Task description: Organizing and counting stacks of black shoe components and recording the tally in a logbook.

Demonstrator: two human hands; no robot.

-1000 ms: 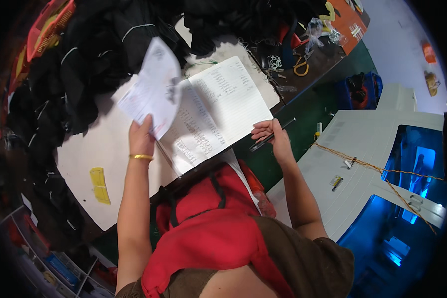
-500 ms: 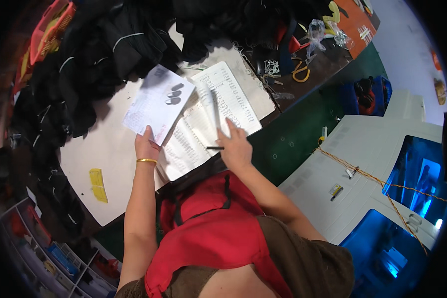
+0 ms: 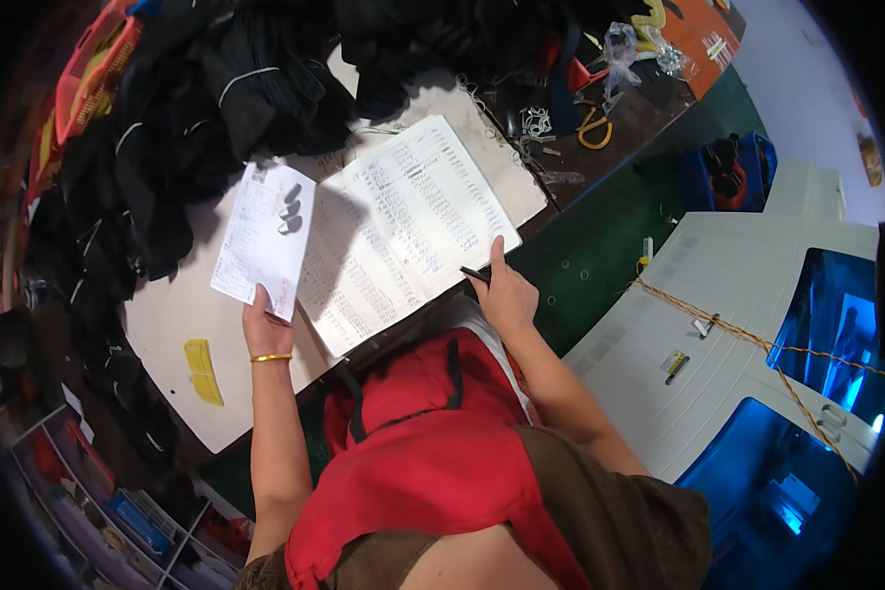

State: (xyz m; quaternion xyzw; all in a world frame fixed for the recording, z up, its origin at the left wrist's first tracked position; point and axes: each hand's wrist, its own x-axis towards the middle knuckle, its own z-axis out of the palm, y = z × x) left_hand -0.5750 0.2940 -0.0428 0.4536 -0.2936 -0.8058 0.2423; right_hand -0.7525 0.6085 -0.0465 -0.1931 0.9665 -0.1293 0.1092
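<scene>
My left hand [image 3: 267, 332], with a yellow bangle at the wrist, pinches the lower edge of a white printed sheet [image 3: 251, 241]. Grey shapes show on the sheet, which partly covers the left side of an open notebook [image 3: 403, 216] full of handwritten columns. At the notebook's lower right edge is my right hand [image 3: 509, 297], its index finger stretched out to the page. A dark pen [image 3: 474, 274] is gripped in that hand, its tip pointing left over the paper's edge.
Heaps of black fabric [image 3: 256, 88] crowd the table's far and left sides. A yellow block [image 3: 204, 372] lies at the table's near left. Orange-handled scissors [image 3: 594, 128] rest at the back right. A light grey machine [image 3: 619, 339] stands to my right, with cords across it.
A notebook page has been turned and now lies flat. My left hand has moved the sheet left, uncovering more of the notebook. My right hand has shifted right to the page edge.
</scene>
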